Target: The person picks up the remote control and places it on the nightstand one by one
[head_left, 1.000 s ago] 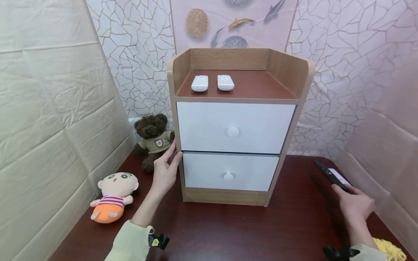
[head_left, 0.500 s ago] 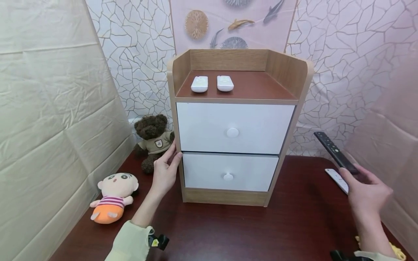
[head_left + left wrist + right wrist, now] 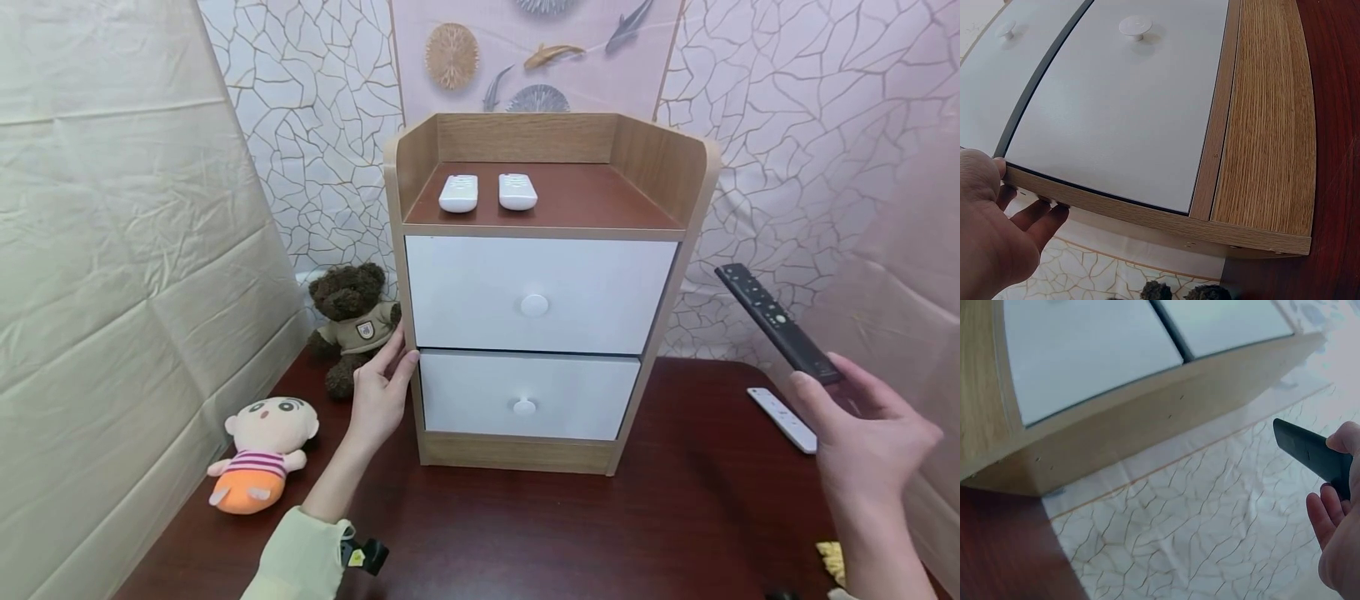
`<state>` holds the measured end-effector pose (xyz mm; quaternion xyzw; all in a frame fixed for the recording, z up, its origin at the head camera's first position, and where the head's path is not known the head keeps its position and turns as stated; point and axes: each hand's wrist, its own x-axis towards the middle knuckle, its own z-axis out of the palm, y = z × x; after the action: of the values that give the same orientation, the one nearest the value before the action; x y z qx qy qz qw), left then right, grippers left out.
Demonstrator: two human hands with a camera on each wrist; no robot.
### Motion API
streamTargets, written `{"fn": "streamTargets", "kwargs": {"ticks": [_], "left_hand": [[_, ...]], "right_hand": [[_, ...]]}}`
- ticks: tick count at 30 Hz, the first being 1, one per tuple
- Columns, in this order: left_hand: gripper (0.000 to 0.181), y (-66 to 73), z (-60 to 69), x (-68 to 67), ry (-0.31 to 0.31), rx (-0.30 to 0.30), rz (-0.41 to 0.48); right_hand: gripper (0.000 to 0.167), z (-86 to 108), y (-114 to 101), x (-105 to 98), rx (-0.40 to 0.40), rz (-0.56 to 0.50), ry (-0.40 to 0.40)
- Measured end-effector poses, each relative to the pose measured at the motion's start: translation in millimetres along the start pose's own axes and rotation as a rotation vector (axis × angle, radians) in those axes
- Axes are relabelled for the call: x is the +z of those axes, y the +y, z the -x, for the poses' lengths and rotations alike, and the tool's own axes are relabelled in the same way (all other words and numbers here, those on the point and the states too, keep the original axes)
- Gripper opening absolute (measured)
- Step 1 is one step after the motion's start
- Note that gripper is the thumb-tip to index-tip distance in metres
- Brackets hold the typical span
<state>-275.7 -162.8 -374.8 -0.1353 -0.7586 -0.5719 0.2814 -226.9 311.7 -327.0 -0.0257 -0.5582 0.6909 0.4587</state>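
Note:
The left hand (image 3: 379, 400) rests at the left edge of the wooden cabinet (image 3: 517, 452), thumb at the front and fingers along its side. In the left wrist view that hand (image 3: 1004, 231) touches the edge beside the gap between two white drawers (image 3: 1116, 100). Held up in the right hand (image 3: 870, 442) is a black remote (image 3: 776, 321), pinched near its lower end, its buttons facing up. In the right wrist view the remote (image 3: 1310, 450) lies between thumb and fingers of the right hand (image 3: 1341, 525). Both drawers are closed.
A white remote (image 3: 783, 420) lies on the dark red table (image 3: 600, 533). Two white objects (image 3: 459, 193) sit on the cabinet top. At left are a brown bear (image 3: 348, 321) and a doll in orange (image 3: 258, 458); something yellow (image 3: 831, 560) lies at lower right.
The right hand has lifted the black remote off the table, up and to the right, uncovering the white remote. The left hand has stayed against the cabinet.

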Motion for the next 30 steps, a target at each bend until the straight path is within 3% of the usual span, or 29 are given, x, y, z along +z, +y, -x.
{"fn": "streamTargets", "kwargs": {"ticks": [11, 18, 21, 27, 30], "left_hand": [[0.052, -0.7, 0.0, -0.6, -0.002, -0.007, -0.008], [0.051, -1.4, -0.8, -0.5, -0.003, -0.011, 0.001], [0.052, -1.2, -0.7, -0.2, -0.004, -0.010, 0.010], [0.052, 0.7, -0.3, 0.5, -0.004, -0.008, 0.018], [0.052, 1.1, -0.4, 0.8, -0.004, -0.011, 0.019]], "right_hand": [[0.042, 14.4, -26.0, 7.6, -0.085, -0.175, -0.014], [0.045, 25.1, -38.6, 10.2, -0.065, -0.270, -0.018], [0.045, 29.5, -43.3, 12.3, -0.077, -0.275, -0.045], [0.045, 36.2, -51.5, 26.3, -0.150, -0.395, -0.137], [0.046, 37.6, -55.7, 36.3, -0.191, -0.366, -0.153]]}}
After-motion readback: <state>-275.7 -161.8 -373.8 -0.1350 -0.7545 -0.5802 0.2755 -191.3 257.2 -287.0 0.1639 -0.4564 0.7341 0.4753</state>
